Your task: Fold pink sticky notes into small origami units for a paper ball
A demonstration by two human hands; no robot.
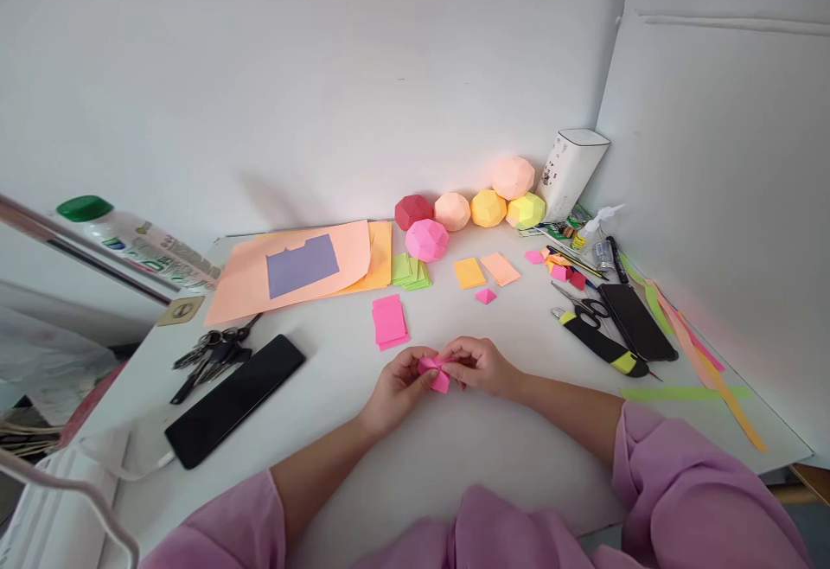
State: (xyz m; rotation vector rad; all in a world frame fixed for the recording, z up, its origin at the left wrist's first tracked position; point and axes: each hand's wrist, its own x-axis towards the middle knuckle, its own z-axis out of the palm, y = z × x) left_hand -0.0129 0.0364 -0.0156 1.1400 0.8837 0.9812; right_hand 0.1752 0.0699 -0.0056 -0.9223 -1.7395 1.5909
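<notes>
Both hands meet over the front middle of the table around a small folded piece of pink paper (440,383). My left hand (397,389) pinches its left side between thumb and fingers. From the other side, my right hand (483,367) grips its upper right part. Fingers cover some of the folds. Just beyond the hands lies a stack of pink paper rectangles (389,323). A small folded pink paper piece (486,296) sits farther back, near an orange paper rectangle (469,273) and a peach one (501,269).
Several faceted paper balls, one of them pink (426,240), stand along the wall. Scissors (589,310), a yellow-black cutter (600,346) and paper strips (687,394) lie at right. Keys (220,353), a black phone (234,400) and large peach sheets (239,284) are at left.
</notes>
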